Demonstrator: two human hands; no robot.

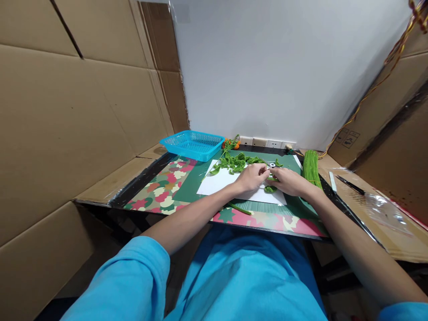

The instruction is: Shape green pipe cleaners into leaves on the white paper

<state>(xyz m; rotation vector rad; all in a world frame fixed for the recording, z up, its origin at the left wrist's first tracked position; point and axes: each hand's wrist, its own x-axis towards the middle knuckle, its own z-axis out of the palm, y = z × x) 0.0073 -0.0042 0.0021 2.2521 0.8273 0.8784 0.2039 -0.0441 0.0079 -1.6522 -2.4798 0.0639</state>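
Cardboard-walled desk [133,189], blue basket [194,145] left of green pipe cleaners [237,162].

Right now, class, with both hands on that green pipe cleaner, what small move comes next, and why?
Probably finish the bend where they meet: left hand and right hand pinch the green pipe cleaner over the white paper, its loop lying free.

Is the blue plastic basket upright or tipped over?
Upright: the blue plastic mesh basket sits on its base, open rim facing up.
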